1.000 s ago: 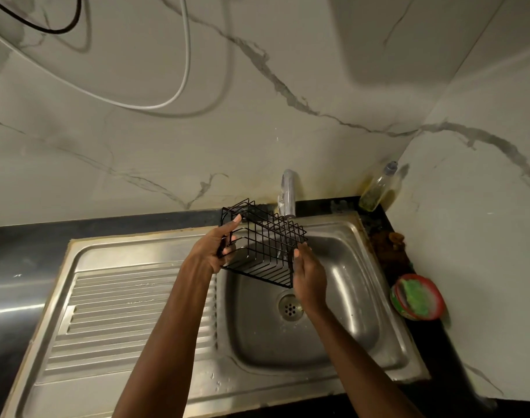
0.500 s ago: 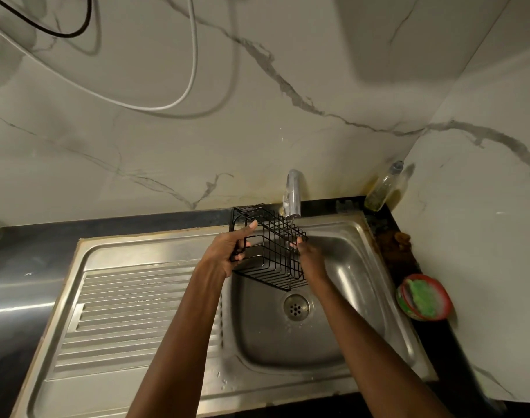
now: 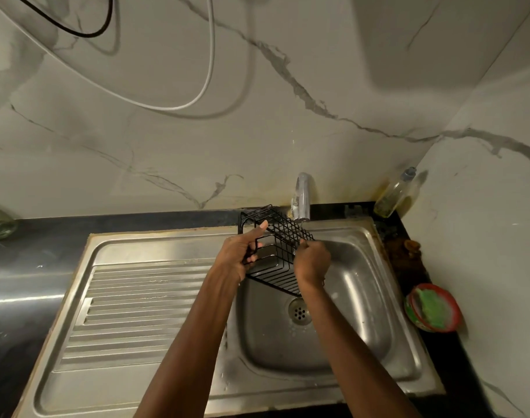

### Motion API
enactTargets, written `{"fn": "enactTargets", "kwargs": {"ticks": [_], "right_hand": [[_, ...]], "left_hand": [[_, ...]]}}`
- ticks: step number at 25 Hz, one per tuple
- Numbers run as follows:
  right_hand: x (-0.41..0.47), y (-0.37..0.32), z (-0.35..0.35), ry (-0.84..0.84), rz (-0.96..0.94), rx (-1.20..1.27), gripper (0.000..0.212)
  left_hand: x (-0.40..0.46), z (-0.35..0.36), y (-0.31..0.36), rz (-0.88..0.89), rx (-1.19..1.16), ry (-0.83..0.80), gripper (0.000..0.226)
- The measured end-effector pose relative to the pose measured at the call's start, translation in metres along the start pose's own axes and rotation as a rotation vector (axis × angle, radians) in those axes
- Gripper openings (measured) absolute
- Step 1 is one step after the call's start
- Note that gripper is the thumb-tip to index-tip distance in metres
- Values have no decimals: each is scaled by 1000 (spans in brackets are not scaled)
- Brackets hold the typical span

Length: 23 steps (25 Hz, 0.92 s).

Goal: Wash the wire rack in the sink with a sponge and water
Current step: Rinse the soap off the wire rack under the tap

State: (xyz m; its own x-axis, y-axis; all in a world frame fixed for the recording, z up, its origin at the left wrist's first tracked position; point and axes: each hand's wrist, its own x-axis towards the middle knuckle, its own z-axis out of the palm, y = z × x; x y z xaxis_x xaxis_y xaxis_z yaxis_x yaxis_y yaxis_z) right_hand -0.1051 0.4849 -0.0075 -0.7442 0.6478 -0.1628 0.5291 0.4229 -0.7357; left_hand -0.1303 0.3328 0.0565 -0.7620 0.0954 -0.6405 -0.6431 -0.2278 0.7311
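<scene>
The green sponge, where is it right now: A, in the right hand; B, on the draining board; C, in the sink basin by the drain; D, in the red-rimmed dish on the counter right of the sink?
D: the green sponge lies in the red-rimmed dish on the dark counter right of the sink, while both the left hand and right hand hold the wire rack.

Held over the back of the sink (image 3: 363,351) basin, just below and before the tap (image 3: 301,197): the wire rack (image 3: 277,248), left hand (image 3: 238,256) on its left side, right hand (image 3: 312,262) on its right. Drain (image 3: 300,312) before the rack. Draining board (image 3: 137,312) left of the basin. Bottle (image 3: 396,194) in the back right corner; bowl (image 3: 432,307) on the counter right of the sink.
</scene>
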Motion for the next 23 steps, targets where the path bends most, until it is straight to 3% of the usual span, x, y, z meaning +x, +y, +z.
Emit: {"fn": "enactTargets", "kwargs": {"ticks": [4, 7, 9, 12, 16, 19, 22, 23], "right_hand": [[-5, -30, 8, -298, 272, 177, 77], [8, -36, 17, -394, 437, 289, 110], [17, -42, 14, -455, 463, 408, 87], [34, -47, -6, -418, 406, 417, 52], [41, -55, -12, -422, 384, 433, 52], [26, -60, 0, -557, 109, 340, 73], [-8, -36, -5, -409, -371, 131, 97], [-23, -25, -10, -378, -514, 117, 93]], "left_hand": [[-2, 7, -4, 40, 48, 2, 40], [-7, 3, -5, 56, 77, 6, 37], [-11, -5, -5, 71, 109, 19, 42], [-15, -24, 0, 69, 118, 3, 49], [-14, -30, 7, 66, 74, 27, 45], [-12, -22, 9, 83, 81, 45, 46], [-8, -27, 11, 64, 50, 16, 50], [-6, -30, 10, 46, 27, 1, 52]]}}
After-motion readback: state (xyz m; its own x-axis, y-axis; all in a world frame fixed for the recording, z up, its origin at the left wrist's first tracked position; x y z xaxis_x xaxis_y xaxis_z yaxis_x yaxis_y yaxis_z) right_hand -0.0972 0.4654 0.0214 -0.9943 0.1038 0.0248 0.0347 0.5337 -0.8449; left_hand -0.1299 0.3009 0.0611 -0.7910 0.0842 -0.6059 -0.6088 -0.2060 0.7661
